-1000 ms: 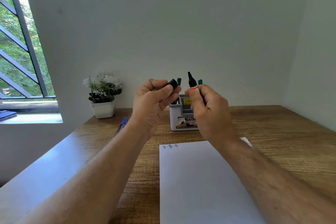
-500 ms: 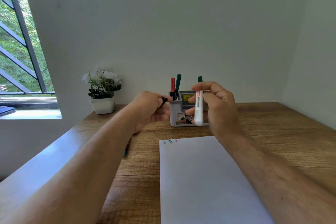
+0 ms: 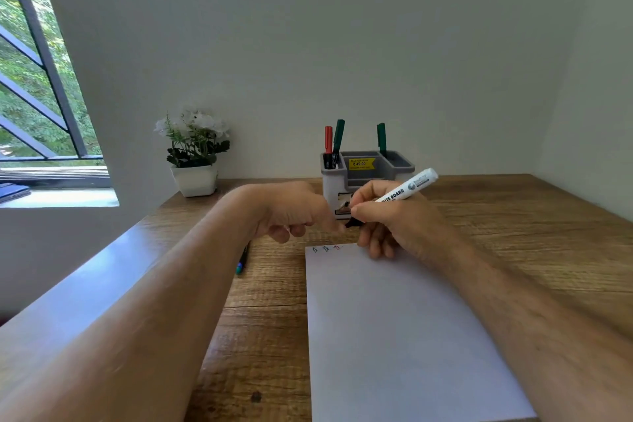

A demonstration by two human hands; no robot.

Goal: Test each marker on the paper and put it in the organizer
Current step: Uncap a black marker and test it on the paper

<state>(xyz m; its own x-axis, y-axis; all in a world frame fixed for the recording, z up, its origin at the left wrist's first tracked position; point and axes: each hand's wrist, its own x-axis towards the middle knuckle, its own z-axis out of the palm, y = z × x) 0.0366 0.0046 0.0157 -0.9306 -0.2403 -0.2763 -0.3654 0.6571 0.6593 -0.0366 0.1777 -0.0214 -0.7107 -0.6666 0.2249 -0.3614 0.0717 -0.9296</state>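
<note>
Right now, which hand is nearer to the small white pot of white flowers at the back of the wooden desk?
Left. The left hand hovers over the desk just right of the white flower pot and nearer the camera; the right hand, holding the white whiteboard marker, is farther right, in front of the grey organizer.

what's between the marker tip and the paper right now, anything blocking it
Nothing visible blocks it. The right hand holds the whiteboard marker with its black tip just beyond the top edge of the paper, and the left hand sits beside the tip, off the sheet.
</note>
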